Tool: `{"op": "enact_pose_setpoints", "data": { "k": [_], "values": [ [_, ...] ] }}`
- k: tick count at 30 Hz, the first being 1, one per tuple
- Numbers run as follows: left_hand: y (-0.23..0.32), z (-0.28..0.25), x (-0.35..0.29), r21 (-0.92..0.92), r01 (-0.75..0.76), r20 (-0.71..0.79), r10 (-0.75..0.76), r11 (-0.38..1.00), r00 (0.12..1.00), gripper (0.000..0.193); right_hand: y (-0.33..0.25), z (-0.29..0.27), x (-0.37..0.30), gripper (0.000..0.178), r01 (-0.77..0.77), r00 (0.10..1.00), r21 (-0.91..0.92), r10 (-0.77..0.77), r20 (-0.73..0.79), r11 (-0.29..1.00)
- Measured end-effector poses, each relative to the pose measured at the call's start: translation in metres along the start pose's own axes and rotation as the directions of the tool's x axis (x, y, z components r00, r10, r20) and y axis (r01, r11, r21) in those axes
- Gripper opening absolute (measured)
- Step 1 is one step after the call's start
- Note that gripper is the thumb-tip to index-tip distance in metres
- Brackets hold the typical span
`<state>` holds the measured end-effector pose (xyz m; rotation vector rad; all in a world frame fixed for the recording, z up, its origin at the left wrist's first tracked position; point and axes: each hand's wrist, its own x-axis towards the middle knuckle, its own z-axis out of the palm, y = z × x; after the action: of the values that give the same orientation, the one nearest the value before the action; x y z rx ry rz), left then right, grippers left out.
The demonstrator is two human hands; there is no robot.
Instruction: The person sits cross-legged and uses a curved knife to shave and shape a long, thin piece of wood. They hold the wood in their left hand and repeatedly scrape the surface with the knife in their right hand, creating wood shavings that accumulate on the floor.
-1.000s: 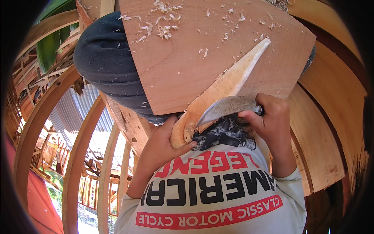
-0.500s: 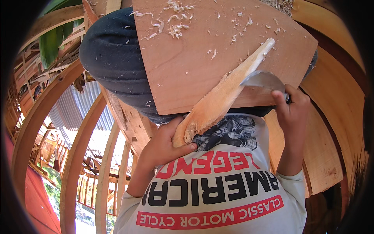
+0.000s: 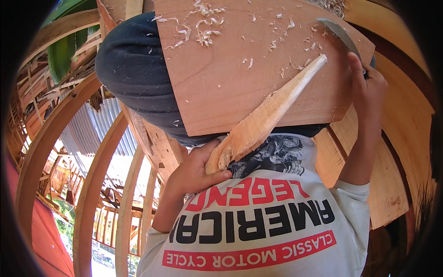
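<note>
My left hand is closed round the thick near end of a pale, tapering piece of wood. The wood slants away to the right, its narrow whitish tip over a flat reddish-brown board on my lap. At the right, my right hand grips a knife with a broad curved blade. The blade is raised beyond the wood's tip, apart from it and pointing to the far left. Its handle is mostly hidden in my fingers.
Curled shavings lie scattered over the board's far part, with more heaped past its far edge. Dark trousers cover my knee. Curved wooden ribs stand at the left, and broad planks run along the right.
My right hand has moved away and to the right, taking the knife from beside the wood to beyond its tip. My left hand and the wood are nearly where they were.
</note>
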<state>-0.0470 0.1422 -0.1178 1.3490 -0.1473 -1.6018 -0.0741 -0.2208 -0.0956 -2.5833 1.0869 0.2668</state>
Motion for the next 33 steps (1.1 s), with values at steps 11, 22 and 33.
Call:
{"op": "enact_pose_setpoints", "data": {
  "k": [11,22,33],
  "values": [
    [0.001,-0.007,0.004,-0.090,0.069,0.082,-0.062,0.994,0.995,0.067,-0.026,0.012,-0.065,0.059,0.318,0.917,0.027,-0.315,0.245,0.948],
    [0.001,0.001,0.004,-0.048,0.009,0.034,-0.007,0.999,0.999,0.065,-0.011,0.005,-0.030,0.058,0.277,0.958,-0.123,-0.263,0.117,0.953],
    [0.000,0.000,-0.004,0.058,0.035,-0.010,-0.034,0.998,0.999,0.063,0.034,-0.024,-0.001,0.066,-0.197,0.977,-0.012,0.195,-0.092,0.980]
  ]
}}
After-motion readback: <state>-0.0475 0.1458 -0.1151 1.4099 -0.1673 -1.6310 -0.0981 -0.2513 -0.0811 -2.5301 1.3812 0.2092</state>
